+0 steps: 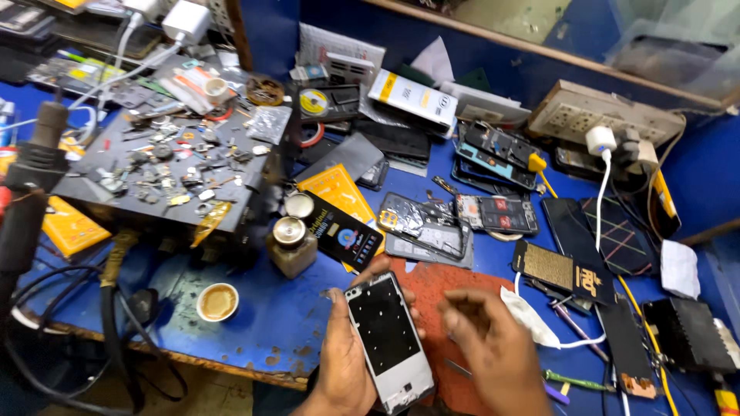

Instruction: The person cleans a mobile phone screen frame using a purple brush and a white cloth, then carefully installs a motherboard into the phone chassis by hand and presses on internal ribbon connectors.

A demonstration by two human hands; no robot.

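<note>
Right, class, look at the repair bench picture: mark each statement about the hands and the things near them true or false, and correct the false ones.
1. The left hand holds a phone frame. True.
2. The right hand grips a screwdriver. False: it hovers beside the frame, fingers curled, with no tool seen in it.
3. A small round cup sits on the blue table left of the hands. True.
4. The mat under the hands is green. False: it is red.
</note>
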